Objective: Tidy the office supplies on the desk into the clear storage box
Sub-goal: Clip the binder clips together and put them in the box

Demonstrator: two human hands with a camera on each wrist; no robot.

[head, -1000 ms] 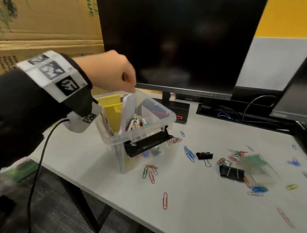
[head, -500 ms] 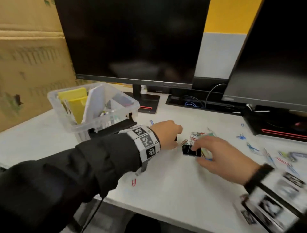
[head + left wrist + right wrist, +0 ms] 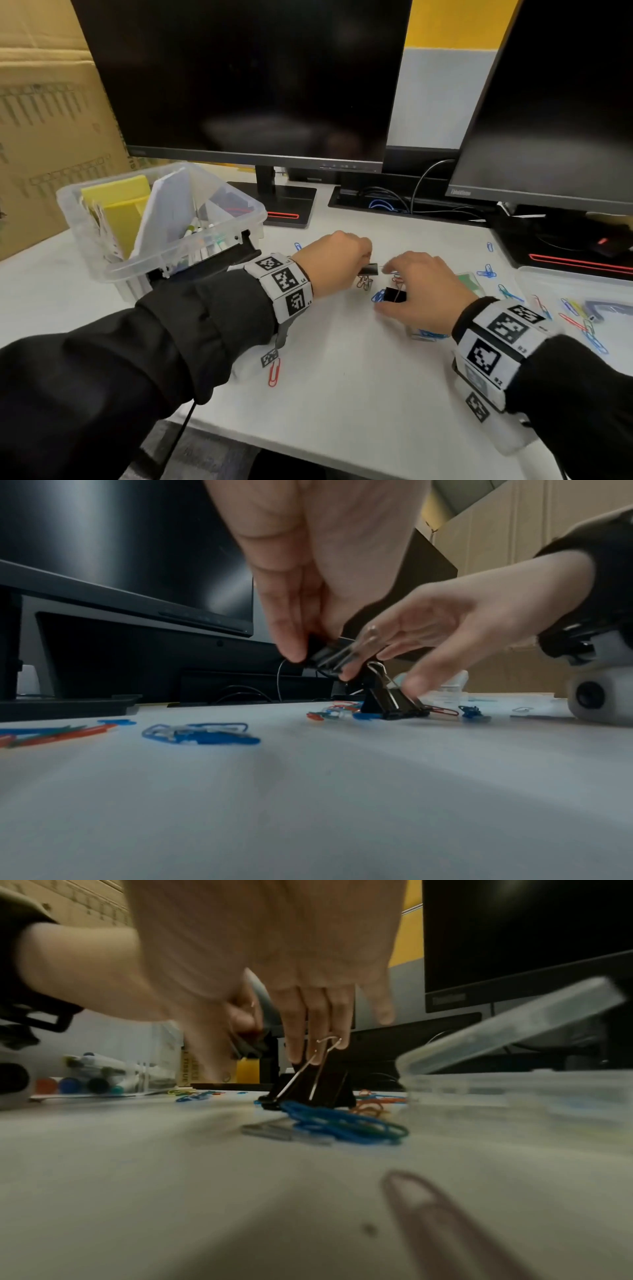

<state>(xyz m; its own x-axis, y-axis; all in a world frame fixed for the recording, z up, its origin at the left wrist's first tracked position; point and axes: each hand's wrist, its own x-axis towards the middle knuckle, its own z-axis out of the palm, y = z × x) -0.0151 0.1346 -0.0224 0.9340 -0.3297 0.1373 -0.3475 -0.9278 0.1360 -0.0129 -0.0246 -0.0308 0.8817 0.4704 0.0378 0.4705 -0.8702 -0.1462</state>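
The clear storage box (image 3: 236,210) stands at the desk's left, holding yellow pads, white paper and markers. My left hand (image 3: 366,263) pinches a small black binder clip (image 3: 369,269) just above the desk; the left wrist view shows this small clip (image 3: 329,653) lifted between thumb and fingers. My right hand (image 3: 385,287) hovers over a larger black binder clip (image 3: 394,294) that stands on the desk. Its straight fingers (image 3: 301,1042) touch the larger clip's (image 3: 318,1088) wire handle, with the thumb on the near side. Coloured paper clips (image 3: 198,734) lie scattered around.
Two dark monitors (image 3: 246,78) stand along the back with cables between their bases. A clear lid (image 3: 575,294) and a small clear case (image 3: 471,281) lie at the right. A red paper clip (image 3: 274,371) lies near the front edge. Cardboard boxes (image 3: 44,130) stand at the left.
My left hand came down from above the storage box to the desk and picked up the small binder clip. My right hand came into view and reached the larger clip.
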